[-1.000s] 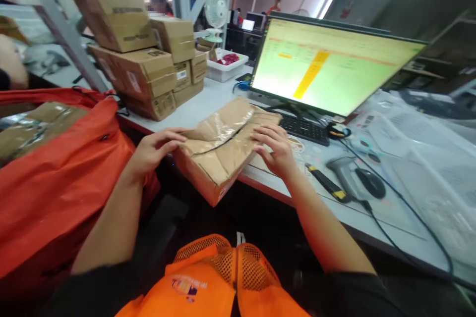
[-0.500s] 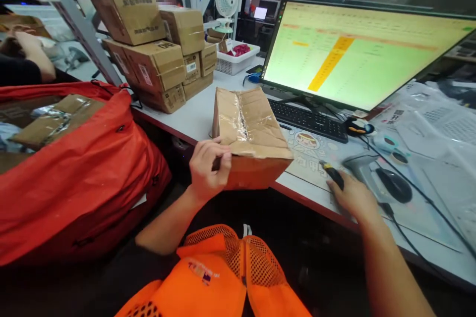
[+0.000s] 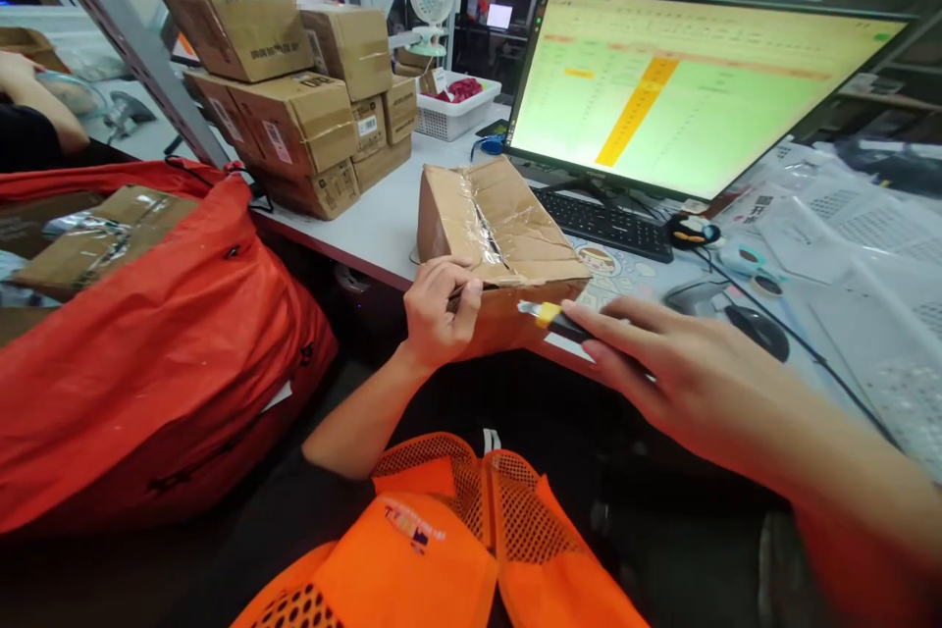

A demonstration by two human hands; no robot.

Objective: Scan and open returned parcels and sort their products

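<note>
A taped, crumpled cardboard box (image 3: 500, 226) rests on the front edge of the white table (image 3: 375, 221). My left hand (image 3: 438, 309) grips the box's near left corner, fingers curled over its edge. My right hand (image 3: 684, 378) holds a black and yellow utility knife (image 3: 551, 317), its tip pointing left at the box's near side.
A stack of cardboard boxes (image 3: 294, 118) stands at the back left of the table. A monitor (image 3: 684, 88), keyboard (image 3: 603, 221), mouse (image 3: 755, 329) and cables lie to the right. An orange sack (image 3: 147, 334) holding parcels stands to my left. Another person's arm (image 3: 36, 98) shows far left.
My right hand left the box, picked up the knife from the table and brought it to the box. My left hand turned the box and now holds its near corner.
</note>
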